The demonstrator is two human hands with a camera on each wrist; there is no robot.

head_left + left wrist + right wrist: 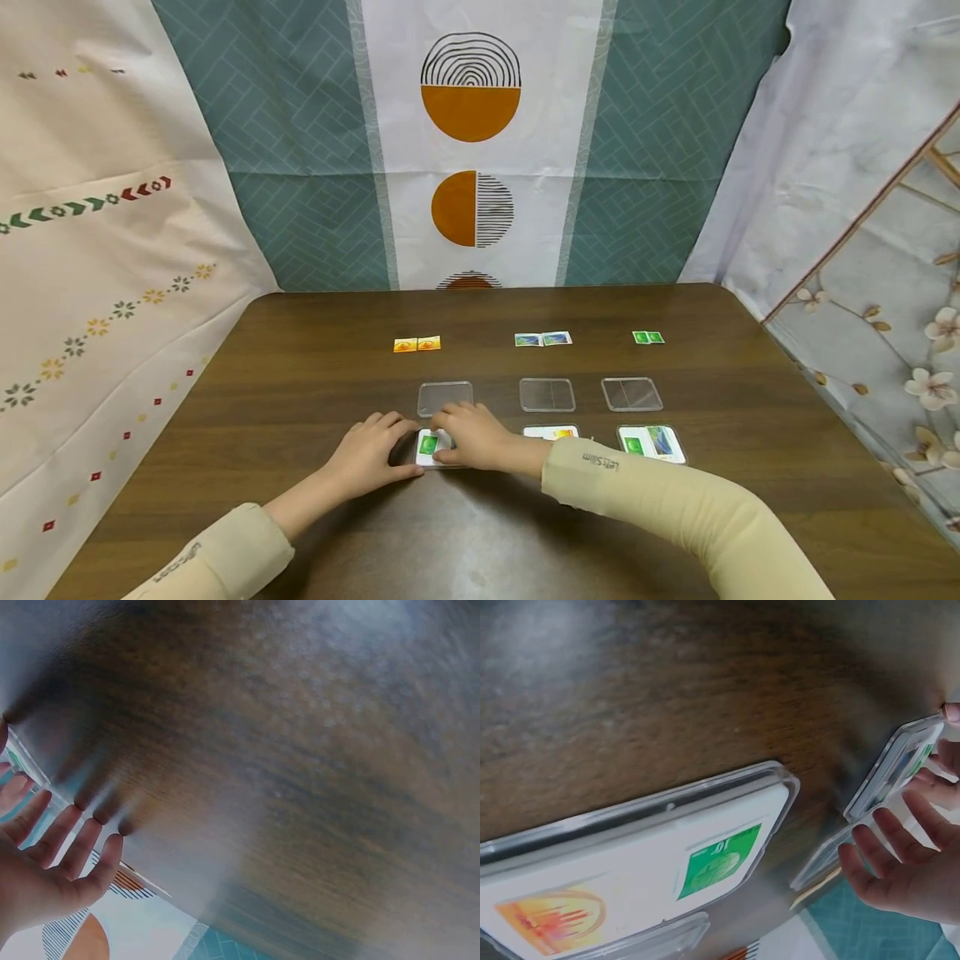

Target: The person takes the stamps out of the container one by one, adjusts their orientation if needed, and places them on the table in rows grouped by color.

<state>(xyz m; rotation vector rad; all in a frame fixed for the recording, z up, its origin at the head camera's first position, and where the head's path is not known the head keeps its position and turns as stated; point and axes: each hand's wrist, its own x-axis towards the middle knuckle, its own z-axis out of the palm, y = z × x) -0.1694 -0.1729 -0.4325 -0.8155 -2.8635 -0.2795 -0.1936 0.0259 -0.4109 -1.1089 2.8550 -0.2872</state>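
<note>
My left hand (367, 452) is at the left edge of a clear plastic case (417, 457), thumb and index finger spread at its near and far corners. A white insert with a green stamp (428, 445) lies in it. From the right, my right hand (477, 437) reaches over the same case, thumb and fingers apart, hiding its right half. In the right wrist view the right fingers (889, 859) look loosely bent beside this case (889, 769). In the left wrist view the left fingers (64, 840) are fairly straight, tips low over the table.
A middle case (630, 870) holds orange and green stamps; another case (652, 444) holds green and blue ones. Behind lie clear lids (446, 399), (547, 395), (632, 394). Orange (417, 344), blue (543, 339) and green (648, 337) stamp pairs lie farther back on the brown table (300, 350).
</note>
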